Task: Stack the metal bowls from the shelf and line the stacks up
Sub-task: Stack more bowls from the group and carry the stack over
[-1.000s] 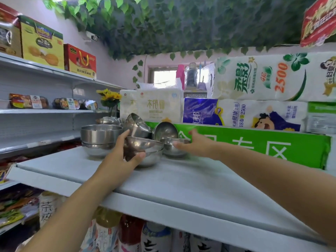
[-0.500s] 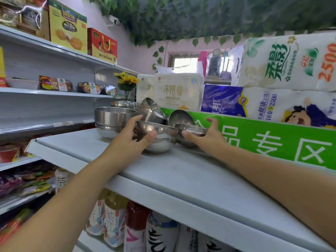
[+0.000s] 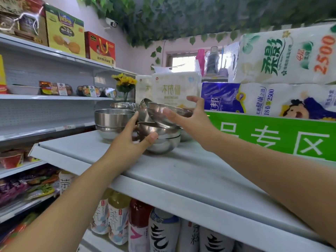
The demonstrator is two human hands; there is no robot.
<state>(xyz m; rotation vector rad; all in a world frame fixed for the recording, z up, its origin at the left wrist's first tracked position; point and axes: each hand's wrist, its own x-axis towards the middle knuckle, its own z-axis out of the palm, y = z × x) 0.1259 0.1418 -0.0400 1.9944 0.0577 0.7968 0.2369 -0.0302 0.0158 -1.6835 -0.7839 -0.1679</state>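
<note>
Several shiny metal bowls stand on the white top shelf point(image 3: 181, 171). My left hand point(image 3: 131, 140) grips the side of a low stack of round bowls point(image 3: 160, 140) near the shelf's middle. My right hand point(image 3: 189, 120) holds one small metal bowl point(image 3: 161, 113) tilted in the air just above that stack, thumb on its near wall and fingers over the far rim. To the left sits a taller stack of straight-walled bowls point(image 3: 112, 122). Another bowl point(image 3: 143, 110) leans on its side behind the lifted one, and one more point(image 3: 123, 105) stands further back.
Tissue packs point(image 3: 174, 90) and toilet paper packs point(image 3: 269, 99) stand behind a green sign point(image 3: 272, 135) along the shelf's back. A yellow flower point(image 3: 124, 84) stands behind the bowls. Wall shelves with boxes and snacks run on the left; drink bottles point(image 3: 138, 226) fill the shelf below.
My right hand has lifted the small bowl off the shelf and brought it left, above the stack under my left hand. The view has moved closer to the shelf.
</note>
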